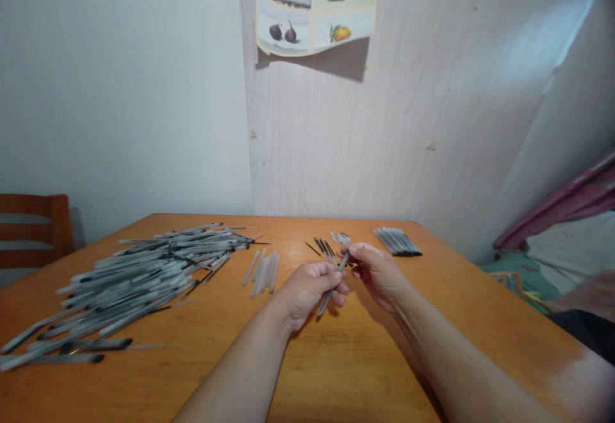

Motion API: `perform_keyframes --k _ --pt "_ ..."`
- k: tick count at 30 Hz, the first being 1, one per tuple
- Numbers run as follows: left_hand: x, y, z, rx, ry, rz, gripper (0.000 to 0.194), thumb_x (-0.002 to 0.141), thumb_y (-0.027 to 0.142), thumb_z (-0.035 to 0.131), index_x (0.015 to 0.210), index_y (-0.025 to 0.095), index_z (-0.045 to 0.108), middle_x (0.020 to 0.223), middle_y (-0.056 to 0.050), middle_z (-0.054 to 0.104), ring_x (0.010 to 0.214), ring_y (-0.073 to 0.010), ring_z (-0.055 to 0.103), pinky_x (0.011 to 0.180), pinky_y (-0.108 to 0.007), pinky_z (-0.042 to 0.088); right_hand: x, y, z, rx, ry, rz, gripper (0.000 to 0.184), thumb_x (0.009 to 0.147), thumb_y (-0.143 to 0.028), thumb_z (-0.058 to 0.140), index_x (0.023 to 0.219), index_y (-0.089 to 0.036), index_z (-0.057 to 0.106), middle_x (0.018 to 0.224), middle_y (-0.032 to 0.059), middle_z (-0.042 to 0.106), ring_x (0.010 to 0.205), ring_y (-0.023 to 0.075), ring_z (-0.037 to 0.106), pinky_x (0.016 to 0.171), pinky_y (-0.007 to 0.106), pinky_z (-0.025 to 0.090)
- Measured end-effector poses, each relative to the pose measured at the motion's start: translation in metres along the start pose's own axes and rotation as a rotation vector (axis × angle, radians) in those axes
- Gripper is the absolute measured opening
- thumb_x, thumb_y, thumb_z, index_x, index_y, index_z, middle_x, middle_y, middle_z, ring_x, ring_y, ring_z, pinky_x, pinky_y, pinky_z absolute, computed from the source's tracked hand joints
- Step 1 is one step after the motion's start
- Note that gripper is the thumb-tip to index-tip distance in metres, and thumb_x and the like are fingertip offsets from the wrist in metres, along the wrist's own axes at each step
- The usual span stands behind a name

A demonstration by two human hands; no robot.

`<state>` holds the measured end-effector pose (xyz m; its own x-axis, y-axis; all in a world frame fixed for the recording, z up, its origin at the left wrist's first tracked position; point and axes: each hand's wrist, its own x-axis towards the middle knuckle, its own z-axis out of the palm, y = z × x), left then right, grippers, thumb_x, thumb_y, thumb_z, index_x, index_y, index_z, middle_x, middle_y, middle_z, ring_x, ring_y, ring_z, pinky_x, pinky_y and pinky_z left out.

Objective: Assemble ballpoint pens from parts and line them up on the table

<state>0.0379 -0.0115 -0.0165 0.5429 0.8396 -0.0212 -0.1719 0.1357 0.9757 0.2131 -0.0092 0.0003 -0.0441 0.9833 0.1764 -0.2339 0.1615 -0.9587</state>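
Note:
Both hands meet over the front middle of the table around one slim pen point(325, 302) with a pale see-through barrel, tilted with its upper end away from me. My left hand point(310, 288) is closed round the barrel, thumb on top. At the upper end, my right hand point(379, 272) pinches the pen between thumb and fingers; the exact tip is partly hidden. Just behind the hands lie several thin black refills point(324, 245) and a few small clear pieces point(340, 238), probably caps, too small to tell. Left of them is a group of pale empty-looking tubes point(264, 272).
A large loose heap of pens and pen parts point(144, 275) covers the table's left side. At the back right, several pens with dark ends point(396, 241) lie in a neat row. The wooden table point(336, 372) meets the wall; a chair point(33, 224) stands at left.

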Motion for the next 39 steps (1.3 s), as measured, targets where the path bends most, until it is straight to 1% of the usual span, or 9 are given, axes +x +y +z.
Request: perform_keyframes --k 8,10,14,18,25,29,34,36,39 --pt "-0.003 0.004 0.006 0.031 0.09 -0.006 0.039 0.071 0.046 0.075 0.087 0.013 0.061 0.079 -0.006 0.067 0.06 -0.0128 0.061 0.059 -0.025 0.041 0.003 0.003 -0.002 -0.062 0.06 -0.014 0.027 0.07 -0.044 0.078 0.069 -0.02 0.066 0.08 0.0037 0.068 0.066 0.0144 0.05 0.053 0.027 0.029" --pt "-0.003 0.004 0.006 0.022 0.069 -0.004 0.041 0.07 0.047 0.075 0.087 0.013 0.062 0.078 -0.006 0.067 0.059 -0.013 0.061 0.058 -0.025 0.042 0.002 0.003 -0.002 -0.061 0.057 -0.019 0.028 0.071 -0.046 0.076 0.07 -0.02 0.066 0.081 0.0046 0.069 0.068 0.0152 0.051 0.053 0.027 0.029" --pt "-0.003 0.004 0.004 -0.024 0.004 -0.022 0.044 0.072 0.048 0.073 0.094 0.011 0.064 0.078 -0.007 0.068 0.06 -0.0138 0.062 0.059 -0.026 0.042 0.002 0.002 -0.003 -0.019 -0.002 -0.012 0.028 0.075 -0.047 0.071 0.08 -0.02 0.071 0.094 0.0069 0.071 0.074 0.0174 0.055 0.053 0.027 0.03" --pt "-0.002 0.001 0.001 -0.033 -0.009 -0.027 0.044 0.076 0.048 0.07 0.099 0.011 0.065 0.081 -0.009 0.069 0.061 -0.0145 0.063 0.062 -0.026 0.042 0.003 0.003 -0.005 -0.021 -0.031 0.004 0.024 0.075 -0.044 0.073 0.08 -0.02 0.071 0.091 0.0066 0.071 0.073 0.017 0.054 0.054 0.027 0.031" --pt "-0.003 0.003 0.007 0.031 0.096 -0.002 0.036 0.071 0.045 0.074 0.084 0.013 0.062 0.08 -0.008 0.068 0.064 -0.0147 0.063 0.067 -0.028 0.043 0.003 0.004 -0.004 -0.063 0.007 0.006 0.026 0.074 -0.045 0.075 0.074 -0.02 0.069 0.076 0.0033 0.066 0.065 0.014 0.049 0.055 0.027 0.029" --pt "-0.002 0.002 0.012 0.082 0.17 0.017 0.031 0.072 0.041 0.073 0.083 0.014 0.062 0.078 -0.007 0.068 0.065 -0.0145 0.061 0.065 -0.028 0.044 0.002 0.003 0.001 -0.099 0.03 -0.019 0.028 0.075 -0.046 0.075 0.069 -0.02 0.067 0.07 0.0009 0.063 0.06 0.0122 0.044 0.056 0.028 0.028" --pt "0.003 -0.004 0.014 0.205 0.282 0.102 0.021 0.075 0.033 0.069 0.081 0.014 0.065 0.071 -0.004 0.064 0.062 -0.0129 0.058 0.063 -0.026 0.042 0.002 0.006 0.004 -0.155 0.101 -0.042 0.031 0.073 -0.047 0.076 0.065 -0.019 0.064 0.066 -0.0002 0.06 0.057 0.0112 0.04 0.056 0.028 0.028" --pt "0.002 -0.003 0.015 0.202 0.279 0.09 0.022 0.076 0.034 0.068 0.083 0.014 0.065 0.072 -0.004 0.065 0.062 -0.0131 0.059 0.062 -0.026 0.042 0.002 0.006 0.005 -0.141 0.118 -0.028 0.031 0.072 -0.047 0.076 0.066 -0.019 0.064 0.066 0.0004 0.06 0.057 0.0113 0.04 0.055 0.027 0.028" --pt "-0.001 0.001 0.015 0.175 0.224 0.025 0.026 0.077 0.038 0.066 0.086 0.014 0.064 0.078 -0.006 0.067 0.063 -0.0137 0.061 0.061 -0.026 0.041 0.001 0.006 0.003 -0.072 0.082 -0.009 0.03 0.074 -0.048 0.074 0.073 -0.018 0.068 0.075 0.0036 0.064 0.063 0.0131 0.046 0.052 0.026 0.028"
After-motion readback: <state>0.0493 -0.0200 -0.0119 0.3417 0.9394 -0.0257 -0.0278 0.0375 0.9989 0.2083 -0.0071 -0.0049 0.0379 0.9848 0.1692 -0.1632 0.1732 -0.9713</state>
